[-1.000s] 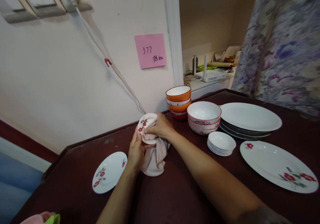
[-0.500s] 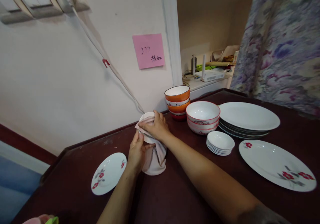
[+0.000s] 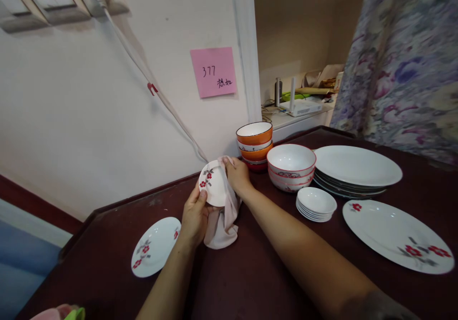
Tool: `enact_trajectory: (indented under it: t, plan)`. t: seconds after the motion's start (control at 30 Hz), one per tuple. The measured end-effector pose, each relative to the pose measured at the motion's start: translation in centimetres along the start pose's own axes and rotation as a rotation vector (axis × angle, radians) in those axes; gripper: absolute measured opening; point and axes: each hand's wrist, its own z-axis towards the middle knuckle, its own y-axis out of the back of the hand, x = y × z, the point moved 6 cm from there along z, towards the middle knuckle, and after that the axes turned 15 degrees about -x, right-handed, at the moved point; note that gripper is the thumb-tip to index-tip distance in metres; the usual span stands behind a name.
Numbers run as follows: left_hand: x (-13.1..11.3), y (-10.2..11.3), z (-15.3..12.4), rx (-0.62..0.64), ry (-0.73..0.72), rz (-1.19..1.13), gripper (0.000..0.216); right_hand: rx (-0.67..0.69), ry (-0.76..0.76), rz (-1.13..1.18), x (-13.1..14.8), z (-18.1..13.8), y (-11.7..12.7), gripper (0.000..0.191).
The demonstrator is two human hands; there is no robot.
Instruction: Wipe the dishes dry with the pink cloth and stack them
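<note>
A small white plate point(image 3: 215, 193) with red flowers and grey leaves is held up, tilted, above the table. My left hand point(image 3: 196, 213) grips its lower left edge, thumb on the front face. At the plate's right edge, my right hand point(image 3: 236, 174) is closed on a pale pink cloth point(image 3: 221, 230). The cloth covers that edge and hangs down below the plate. Part of the right hand's fingers is hidden behind the cloth. Left of my left forearm, a second flowered plate point(image 3: 157, 246) lies on the dark red table point(image 3: 229, 286).
To the right stand a stack of orange and white bowls point(image 3: 254, 139), red-rimmed bowls point(image 3: 290, 170), small white dishes point(image 3: 316, 203), large plates point(image 3: 358, 165) and an oval flowered plate point(image 3: 397, 234). The wall point(image 3: 107, 134) rises behind the table, with a hanging white cable point(image 3: 175, 115).
My right hand has moved the cloth from across the plate's face to its right edge, uncovering the red flowers. My left hand keeps its grip on the plate.
</note>
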Motion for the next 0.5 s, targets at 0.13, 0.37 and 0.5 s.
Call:
enact_trajectory:
  t: [0.13, 0.37, 0.5]
  plan:
    - [-1.5, 1.0, 0.6, -0.087, -0.065, -0.046, 0.046, 0.055, -0.16, 0.338, -0.9, -0.1, -1.5, 0.024]
    - [-2.8, 2.1, 1.3, -0.165, -0.187, -0.134, 0.042, 0.272, -0.228, 0.555, 0.5, -3.8, -4.1, 0.07]
    - [-2.7, 2.3, 1.5, -0.204, -0.224, -0.165, 0.041, 0.346, -0.152, 0.49, 0.5, -5.5, -4.8, 0.114]
